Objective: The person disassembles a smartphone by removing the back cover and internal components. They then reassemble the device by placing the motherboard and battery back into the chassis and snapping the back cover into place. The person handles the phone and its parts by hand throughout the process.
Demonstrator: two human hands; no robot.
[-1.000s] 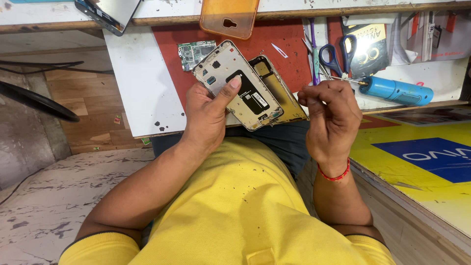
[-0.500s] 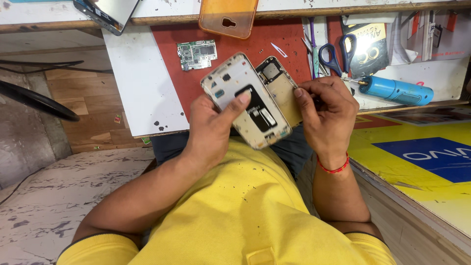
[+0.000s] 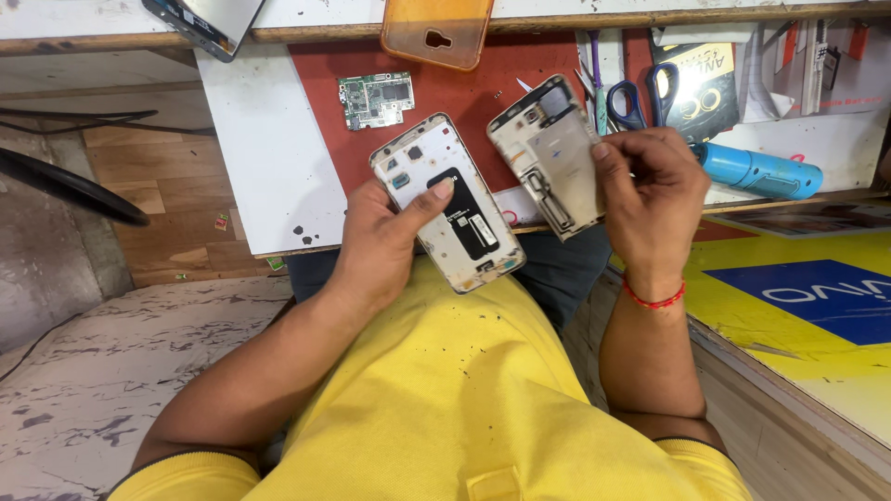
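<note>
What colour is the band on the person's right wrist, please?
Red: a thin thread band just below the right hand, clear in the head view.

Left hand (image 3: 385,243) raised with thumb stretched out; right hand (image 3: 652,199) level beside it, fingers curled in a grip

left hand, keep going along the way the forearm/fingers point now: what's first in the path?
The left hand holds a white phone frame and points up and right toward the bench. Straight on, it would likely first meet the red mat, near the orange phone case; depth is unclear from this view.
</note>
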